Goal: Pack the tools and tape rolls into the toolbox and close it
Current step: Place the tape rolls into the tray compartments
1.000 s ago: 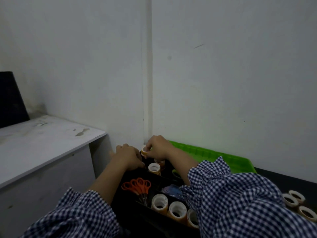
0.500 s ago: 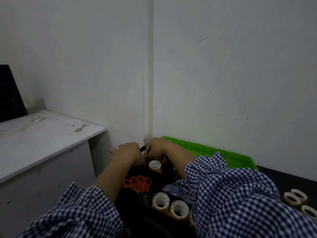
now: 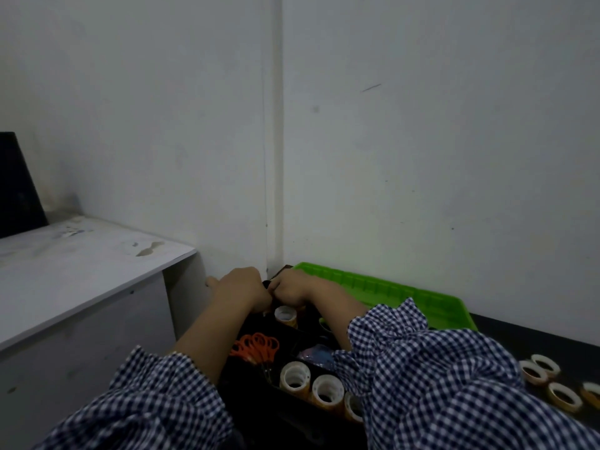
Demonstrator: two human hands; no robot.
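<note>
The black toolbox (image 3: pixel 259 404) lies open in front of me, its green lid (image 3: pixel 389 292) tilted back against the wall. Inside are orange scissors (image 3: pixel 256 347), a blue packet (image 3: pixel 316 355) and several tape rolls (image 3: pixel 294 380), one of them (image 3: pixel 285 315) upright near the far end. My left hand (image 3: pixel 240 287) and right hand (image 3: pixel 290 287) meet knuckle to knuckle over the box's far corner, fingers curled downward. The right hand's fingers close on a tape roll that they hide almost entirely. What the left hand's fingers touch is hidden.
Several loose tape rolls (image 3: pixel 539 368) lie on the dark table to the right. A white cabinet top (image 3: pixel 81 271) stands at the left, with a black object (image 3: pixel 16 190) on its far end. The wall corner is just behind the box.
Both hands have sunk lower into the far corner of the box and drawn together. The tape roll seen in the right hand's fingers earlier is now covered.
</note>
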